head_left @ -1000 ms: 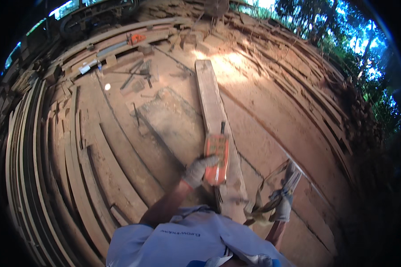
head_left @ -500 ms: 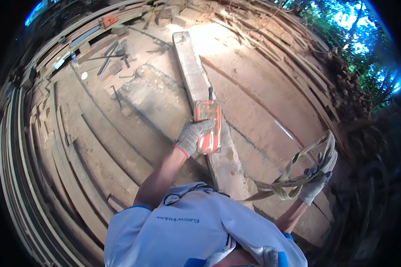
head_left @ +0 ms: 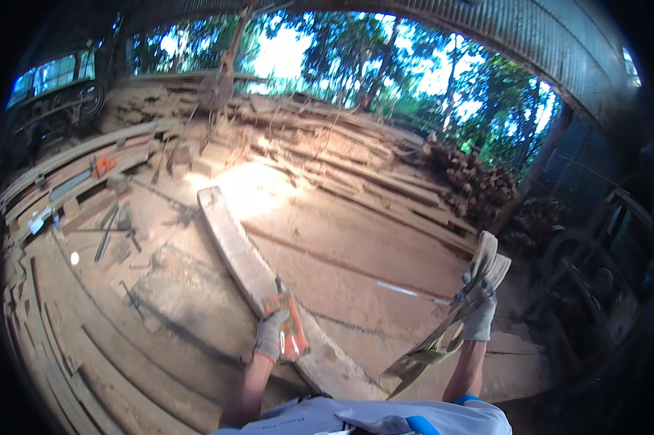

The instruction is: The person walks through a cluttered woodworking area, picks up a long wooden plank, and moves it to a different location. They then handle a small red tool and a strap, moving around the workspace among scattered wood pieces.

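My left hand [head_left: 269,335], in a grey knit glove, is closed around an orange handheld remote control [head_left: 293,335]. Clear plastic seems to wrap the remote, and a short black antenna sticks up from its top. Under it runs a long thick wooden beam [head_left: 229,243], lying from near my body to the far left. Off to the right, my gloved right hand [head_left: 479,315] grips a tan webbing sling [head_left: 485,254]. Loops of the sling stand above the fist. Its lower part hangs toward the near end of the beam.
An orange chainsaw [head_left: 103,166] sits on stacked boards at the far left. Several dark hand tools [head_left: 108,230] lie on planks before it. Timber piles [head_left: 385,156] line the back, trees beyond. Dark machinery [head_left: 581,268] stands at right under a corrugated metal roof [head_left: 515,51].
The view has tilted up, bringing the roof and trees in. My right hand has lifted the sling higher and farther forward. My left hand still holds the remote over the beam.
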Demonstrator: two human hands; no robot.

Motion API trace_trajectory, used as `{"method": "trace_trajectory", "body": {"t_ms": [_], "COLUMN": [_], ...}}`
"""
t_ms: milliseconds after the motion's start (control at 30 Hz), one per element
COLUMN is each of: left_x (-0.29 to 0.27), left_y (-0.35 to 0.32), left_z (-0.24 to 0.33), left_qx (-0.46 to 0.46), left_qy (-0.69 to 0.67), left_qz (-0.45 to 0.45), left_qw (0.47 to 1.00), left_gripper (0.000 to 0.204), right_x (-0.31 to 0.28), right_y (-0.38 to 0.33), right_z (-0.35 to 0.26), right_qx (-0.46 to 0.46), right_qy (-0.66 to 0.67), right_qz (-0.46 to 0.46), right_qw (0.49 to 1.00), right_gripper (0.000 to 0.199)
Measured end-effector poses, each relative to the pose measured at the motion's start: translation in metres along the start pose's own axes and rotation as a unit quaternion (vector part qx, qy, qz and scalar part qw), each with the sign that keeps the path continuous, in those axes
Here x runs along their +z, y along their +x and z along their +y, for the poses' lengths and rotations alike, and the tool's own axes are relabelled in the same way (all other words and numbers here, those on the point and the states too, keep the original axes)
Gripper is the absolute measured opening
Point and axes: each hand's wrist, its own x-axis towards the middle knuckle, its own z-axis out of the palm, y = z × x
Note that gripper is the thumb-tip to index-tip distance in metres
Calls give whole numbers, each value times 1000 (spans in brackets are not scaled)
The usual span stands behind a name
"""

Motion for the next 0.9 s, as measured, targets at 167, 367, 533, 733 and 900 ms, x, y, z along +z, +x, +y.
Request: {"method": "trace_trajectory", "body": {"t_ms": [167, 367, 533, 733, 900], "left_x": [-31, -59, -83, -101, -102], "left_y": [17, 8, -4, -14, -20], "left_z": [-15, -17, -13, -11, -10], "left_qx": [12, 6, 2, -4, 17], "left_qy": [26, 8, 37, 16, 0], "left_qz": [41, 71, 101, 131, 127], "left_qw": [999, 997, 994, 991, 992], "left_gripper": [30, 33, 38, 36, 38], "right_x": [31, 41, 21, 7, 28], "right_y": [3, 39, 83, 101, 108], "right_z": [-8, -12, -28, -26, -8], "right_qx": [-2, -39, -70, -23, -29], "right_qy": [-109, -83, -146, 3, -75], "right_qz": [65, 79, 44, -26, 44], "right_qw": [992, 993, 986, 999, 996], "right_gripper": [36, 16, 29, 33, 28]}}
